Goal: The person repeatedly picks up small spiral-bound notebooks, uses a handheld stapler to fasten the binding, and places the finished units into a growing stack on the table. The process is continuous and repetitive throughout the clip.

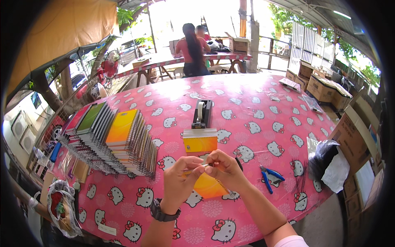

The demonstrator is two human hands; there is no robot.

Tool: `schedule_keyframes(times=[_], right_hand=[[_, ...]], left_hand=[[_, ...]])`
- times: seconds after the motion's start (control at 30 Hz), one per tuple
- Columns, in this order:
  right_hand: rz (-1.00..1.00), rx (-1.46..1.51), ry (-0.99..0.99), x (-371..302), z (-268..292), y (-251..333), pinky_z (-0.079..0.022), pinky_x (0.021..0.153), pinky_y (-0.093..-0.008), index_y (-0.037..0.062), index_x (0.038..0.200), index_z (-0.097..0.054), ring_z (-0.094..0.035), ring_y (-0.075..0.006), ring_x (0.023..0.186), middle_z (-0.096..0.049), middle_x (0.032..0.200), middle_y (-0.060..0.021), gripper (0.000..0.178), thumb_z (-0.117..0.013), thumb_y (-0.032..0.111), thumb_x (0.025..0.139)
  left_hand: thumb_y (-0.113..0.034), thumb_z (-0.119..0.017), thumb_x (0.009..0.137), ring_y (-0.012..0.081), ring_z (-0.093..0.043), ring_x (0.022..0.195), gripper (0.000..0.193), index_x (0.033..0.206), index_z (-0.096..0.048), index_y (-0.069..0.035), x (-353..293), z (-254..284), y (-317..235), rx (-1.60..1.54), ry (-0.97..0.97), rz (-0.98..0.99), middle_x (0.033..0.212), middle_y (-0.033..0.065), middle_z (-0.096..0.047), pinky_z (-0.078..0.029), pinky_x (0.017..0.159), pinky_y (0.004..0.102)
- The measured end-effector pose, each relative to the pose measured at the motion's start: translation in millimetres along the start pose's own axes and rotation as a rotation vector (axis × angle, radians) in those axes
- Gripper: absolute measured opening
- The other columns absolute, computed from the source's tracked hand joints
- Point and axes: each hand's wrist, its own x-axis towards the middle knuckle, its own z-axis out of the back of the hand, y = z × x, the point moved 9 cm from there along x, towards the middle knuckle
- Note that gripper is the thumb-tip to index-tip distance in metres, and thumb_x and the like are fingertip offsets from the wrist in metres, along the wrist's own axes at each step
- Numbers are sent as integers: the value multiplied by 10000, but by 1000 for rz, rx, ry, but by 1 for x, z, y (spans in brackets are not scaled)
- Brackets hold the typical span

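Observation:
A small orange-yellow spiral notebook is in front of me, its dark wire coil running down the right side. My left hand, with a black watch at the wrist, is closed on the notebook's upper part. Against it, my right hand pinches near the top end of the coil; the fingers cover exactly what lies between the tips. Just beyond my hands sits another yellow notebook with its pages showing. To the right lie blue-handled cutting pliers, jaws toward the far side.
Stacks of spiral notebooks stand at the left. A black tape dispenser is at mid-table. Loose wire coils and a plastic-wrapped black bundle lie at the right edge, by cardboard boxes. Two people sit at a far table.

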Motion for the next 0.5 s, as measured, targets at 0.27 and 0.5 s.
schedule_keyframes(times=[0.27, 0.5], right_hand=[[82, -313, -96, -2, -5, 18, -479, 698, -281, -17, 959, -577, -608, -148, 769, -652, 860, -88, 167, -618, 137, 907], [47, -291, -102, -3, 5, 14, -473, 685, -284, 9, 969, -593, -605, -128, 753, -650, 840, -71, 183, -642, 167, 893]], left_hand=[[-122, -689, 847, 163, -678, 803, 183, 978, -619, -16, 0, -1, 1, 62, -15, -21, 900, 97, -680, -529, 689, 270], [-179, -653, 876, 187, -649, 873, 221, 1025, -621, -19, 3, -12, 3, 34, 61, -29, 925, 105, -661, -519, 746, 303]])
